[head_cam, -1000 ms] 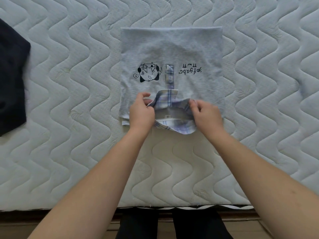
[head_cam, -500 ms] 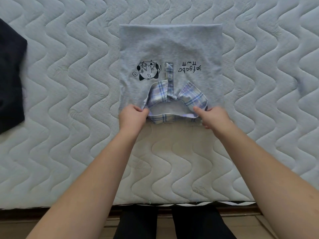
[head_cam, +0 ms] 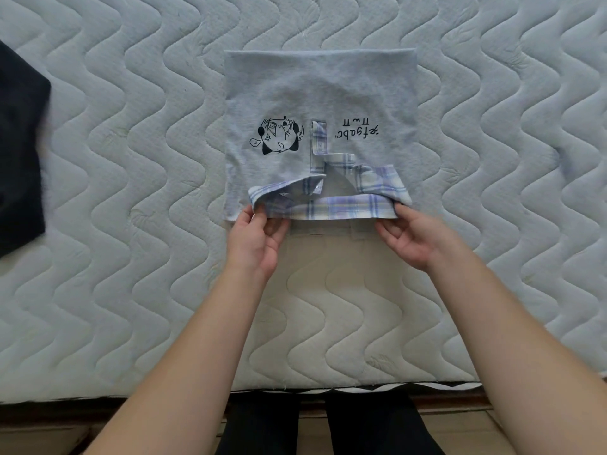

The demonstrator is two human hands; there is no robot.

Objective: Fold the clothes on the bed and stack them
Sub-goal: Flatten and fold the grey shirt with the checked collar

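Both hands hold the near edge of a folded light-blue polo shirt (head_cam: pixel 315 93) that lies flat on the quilted white mattress (head_cam: pixel 131 159) of the bed. The left hand (head_cam: pixel 256 239) pinches the left end of the plaid collar (head_cam: pixel 331 205), thumb on top and fingers curled beneath the cloth, lifting that corner slightly off the mattress. The right hand (head_cam: pixel 410 236) grips the collar's right end in the same way, thumb over the edge, palm turned up and fingers tucked under. Between the two hands the collar band stretches in a straight line, its purple, blue and white checks showing.

Just beyond the hands the collar opens onto a plaid placket (head_cam: pixel 318 139) running away from the person up the middle of the shirt. Farther from the left hand, beside the placket, sits a black cartoon print (head_cam: pixel 279 136); farther from the right hand, on the other side of the placket, is a line of black lettering (head_cam: pixel 356 131), upside down from this view. The shirt's far edge is a straight fold.

Well off to the left of the left hand, at the frame's edge, lies a dark garment (head_cam: pixel 19 165) on the mattress, apart from the shirt. Below the forearms, past the mattress edge, dark trouser legs (head_cam: pixel 328 428) and a wooden floor (head_cam: pixel 49 435) show.
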